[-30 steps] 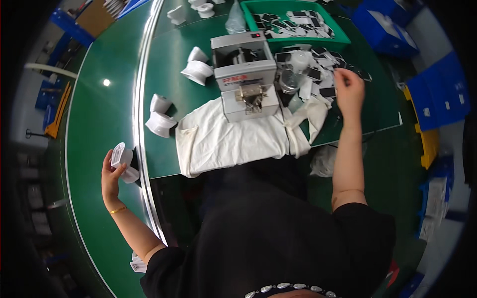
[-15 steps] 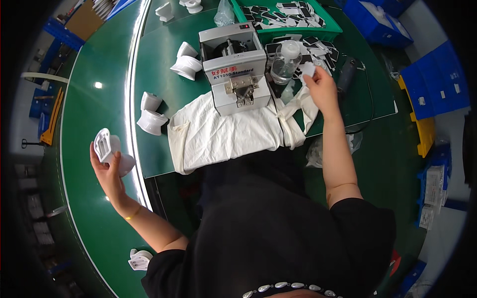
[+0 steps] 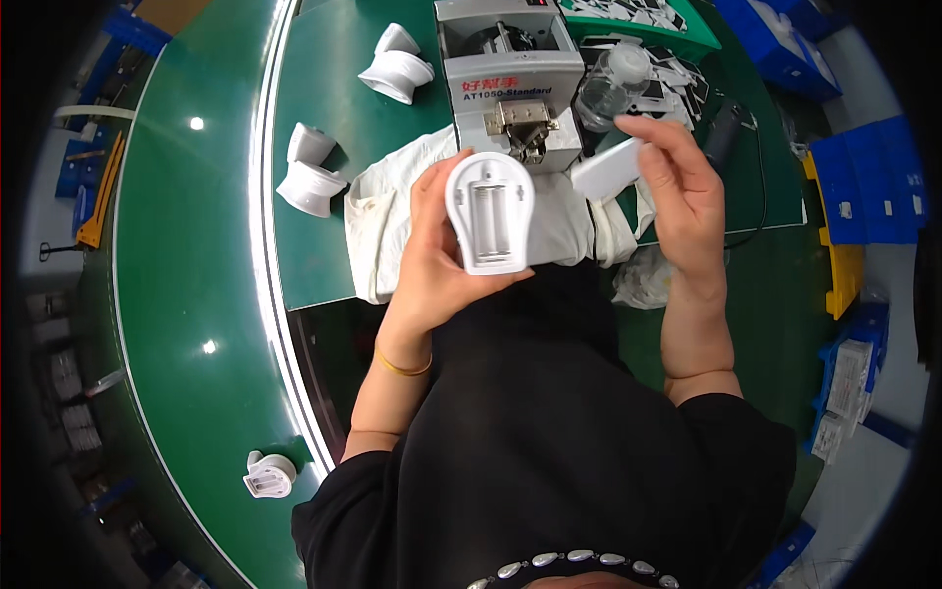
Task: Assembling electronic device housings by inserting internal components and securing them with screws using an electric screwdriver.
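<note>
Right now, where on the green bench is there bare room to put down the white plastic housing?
Bare green mat lies left of the white cloth, below the white plastic shells. The wide conveyor belt further left is open too. Around the grey machine and clear jar it is crowded.

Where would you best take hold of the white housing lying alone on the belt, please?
Probably by its two side walls, coming from above. The housing lies flat on the green belt with its open, slotted face up and nothing beside it, so fingers could close across its narrower width. Both hands are busy: the left hand holds another housing, the right hand a white cover.
</note>
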A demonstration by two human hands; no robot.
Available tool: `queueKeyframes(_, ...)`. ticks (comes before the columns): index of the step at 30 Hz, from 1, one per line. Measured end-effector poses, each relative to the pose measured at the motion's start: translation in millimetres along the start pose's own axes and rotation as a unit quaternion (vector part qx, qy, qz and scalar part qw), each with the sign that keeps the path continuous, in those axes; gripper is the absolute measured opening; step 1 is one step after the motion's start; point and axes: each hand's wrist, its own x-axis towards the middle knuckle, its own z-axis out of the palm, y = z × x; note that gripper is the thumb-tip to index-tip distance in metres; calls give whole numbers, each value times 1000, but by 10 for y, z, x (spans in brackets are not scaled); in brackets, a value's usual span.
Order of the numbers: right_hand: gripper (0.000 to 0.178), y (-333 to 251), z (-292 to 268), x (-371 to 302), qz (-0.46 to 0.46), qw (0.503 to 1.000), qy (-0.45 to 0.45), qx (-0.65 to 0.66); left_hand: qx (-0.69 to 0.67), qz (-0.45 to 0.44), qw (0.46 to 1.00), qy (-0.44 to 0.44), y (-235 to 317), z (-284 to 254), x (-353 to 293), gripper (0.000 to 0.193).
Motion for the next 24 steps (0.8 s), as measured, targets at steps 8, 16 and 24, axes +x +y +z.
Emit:
queueKeyframes(8, 23, -214, 443, -59, 143, 979, -99, 108, 117, 41, 992, -25, -112, 112, -27, 100)
queueKeyframes(16, 21, -193, 535, -135, 98, 991, -93, 20, 80, -42, 994, -67, -212, 103, -101, 106)
queueKeyframes(24, 37, 13, 622, -217, 2, 997, -75, -17, -18, -23, 999, -13, -267, 189, -110, 97)
